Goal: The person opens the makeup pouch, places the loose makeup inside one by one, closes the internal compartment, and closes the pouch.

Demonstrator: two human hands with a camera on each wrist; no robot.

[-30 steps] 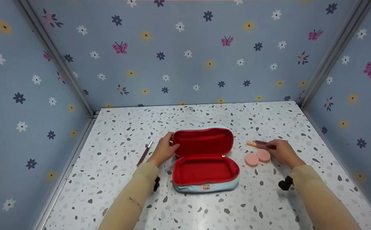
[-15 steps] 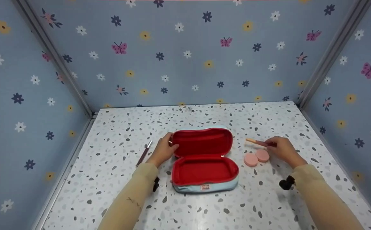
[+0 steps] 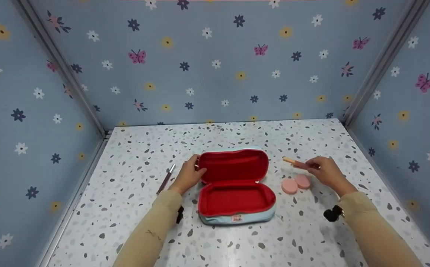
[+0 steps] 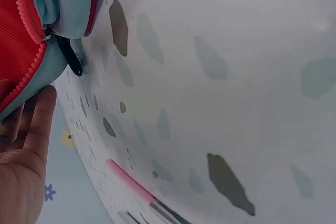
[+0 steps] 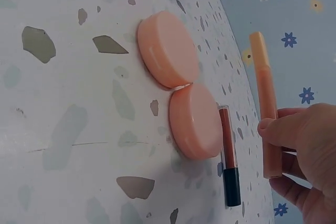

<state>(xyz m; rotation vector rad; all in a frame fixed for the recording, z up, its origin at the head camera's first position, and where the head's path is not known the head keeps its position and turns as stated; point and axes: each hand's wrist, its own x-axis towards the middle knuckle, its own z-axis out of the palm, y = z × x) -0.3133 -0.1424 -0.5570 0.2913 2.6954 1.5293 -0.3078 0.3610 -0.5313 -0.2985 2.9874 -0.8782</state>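
My left hand (image 3: 188,176) grips the left edge of the raised lid of a light blue zip pouch (image 3: 237,218), thumb on the inner side. The pouch lies unzipped, its red lining (image 3: 237,198) showing. In the right wrist view, my right hand (image 5: 310,156) pinches a peach lip gloss tube (image 5: 266,93) between thumb and fingers, held above the table. Below it lie two round pink cases (image 5: 168,48), touching each other, and a lip gloss with a dark cap (image 5: 229,153). In the head view this second gloss is mostly hidden behind the right hand and held tube.
A dark red tube with a silver end (image 3: 166,179) lies on the speckled table (image 3: 144,144), left of my left hand. Its pink end shows low in the left wrist view. Blue flowered panels (image 3: 215,74) stand at the back and both sides.
My right hand has raised the peach lip gloss tube off the table, away from the dark-capped one beside it. The left hand keeps its grip on the pouch lid.
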